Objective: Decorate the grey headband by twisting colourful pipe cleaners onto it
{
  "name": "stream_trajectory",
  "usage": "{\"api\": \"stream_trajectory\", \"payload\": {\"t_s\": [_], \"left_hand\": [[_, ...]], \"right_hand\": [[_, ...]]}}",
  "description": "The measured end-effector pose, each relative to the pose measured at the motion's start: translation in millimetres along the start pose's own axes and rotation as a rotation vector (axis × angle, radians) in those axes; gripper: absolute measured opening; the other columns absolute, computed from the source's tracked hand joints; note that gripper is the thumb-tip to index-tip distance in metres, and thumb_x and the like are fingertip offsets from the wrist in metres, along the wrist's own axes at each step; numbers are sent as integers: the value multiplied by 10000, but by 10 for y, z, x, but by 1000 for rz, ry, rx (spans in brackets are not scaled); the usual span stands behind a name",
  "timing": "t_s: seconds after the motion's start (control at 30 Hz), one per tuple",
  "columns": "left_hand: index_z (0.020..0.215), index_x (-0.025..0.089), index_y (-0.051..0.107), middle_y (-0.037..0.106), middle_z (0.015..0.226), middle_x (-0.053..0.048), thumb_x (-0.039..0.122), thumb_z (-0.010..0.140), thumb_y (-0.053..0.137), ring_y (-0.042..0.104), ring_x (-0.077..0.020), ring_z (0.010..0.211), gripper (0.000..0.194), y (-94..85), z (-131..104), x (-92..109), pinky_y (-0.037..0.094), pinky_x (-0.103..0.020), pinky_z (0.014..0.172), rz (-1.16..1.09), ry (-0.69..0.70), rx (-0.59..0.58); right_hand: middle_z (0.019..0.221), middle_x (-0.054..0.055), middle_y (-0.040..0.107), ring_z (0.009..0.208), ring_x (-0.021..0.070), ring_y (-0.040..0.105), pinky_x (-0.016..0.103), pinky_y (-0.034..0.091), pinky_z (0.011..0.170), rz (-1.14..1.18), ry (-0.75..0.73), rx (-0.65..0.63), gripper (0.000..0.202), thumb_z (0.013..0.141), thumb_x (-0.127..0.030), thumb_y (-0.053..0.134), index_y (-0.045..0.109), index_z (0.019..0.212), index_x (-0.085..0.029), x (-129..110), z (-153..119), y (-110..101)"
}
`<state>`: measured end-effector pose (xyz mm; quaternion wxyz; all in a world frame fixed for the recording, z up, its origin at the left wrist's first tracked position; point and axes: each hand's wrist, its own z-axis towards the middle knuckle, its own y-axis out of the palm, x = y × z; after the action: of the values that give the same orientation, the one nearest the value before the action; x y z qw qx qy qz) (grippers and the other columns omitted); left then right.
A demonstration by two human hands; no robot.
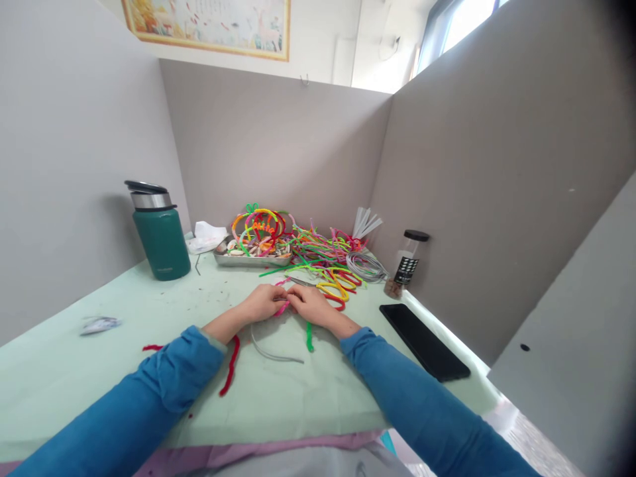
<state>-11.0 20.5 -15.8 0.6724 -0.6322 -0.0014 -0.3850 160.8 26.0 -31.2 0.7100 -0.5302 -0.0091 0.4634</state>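
Note:
My left hand [264,303] and my right hand [309,305] meet low over the middle of the table, fingertips close together. Between them is a pink pipe cleaner [282,307], pinched by both hands; its shape is mostly hidden behind my fingers. A thin grey wire [273,356] curves across the cloth below my hands. Under my right wrist a short green pipe cleaner [310,338] sticks out, and a dark red piece [230,368] lies by my left wrist. Just beyond my right hand are yellow-handled scissors [334,287], their blades pointing left.
A metal tray [253,262] holds bent pipe-cleaner shapes and small pieces. Right of it lie a heap of colourful pipe cleaners [322,246] and a grey wire coil [366,266]. A green bottle [161,238], a clear jar [405,268] and a black phone [424,341] flank the work area. Grey partitions enclose the table.

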Motion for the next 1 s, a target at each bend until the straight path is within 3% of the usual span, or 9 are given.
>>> {"api": "stream_trajectory", "payload": {"t_s": [0.5, 1.0], "left_hand": [[663, 166, 604, 526, 518, 22, 377, 752, 449, 433, -109, 512, 277, 4, -6, 6, 307, -204, 504, -70, -27, 8], [720, 155, 600, 547, 582, 16, 417, 736, 457, 441, -105, 539, 299, 4, -21, 20, 344, -197, 521, -183, -40, -41]], "right_hand": [[722, 6, 604, 660, 113, 513, 213, 344, 605, 39, -9, 8, 226, 874, -283, 407, 607, 824, -190, -22, -16, -17], [677, -5, 587, 645, 114, 505, 212, 332, 590, 64, -1, 1, 232, 877, -271, 386, 589, 801, -189, -11, -17, -22]]}}
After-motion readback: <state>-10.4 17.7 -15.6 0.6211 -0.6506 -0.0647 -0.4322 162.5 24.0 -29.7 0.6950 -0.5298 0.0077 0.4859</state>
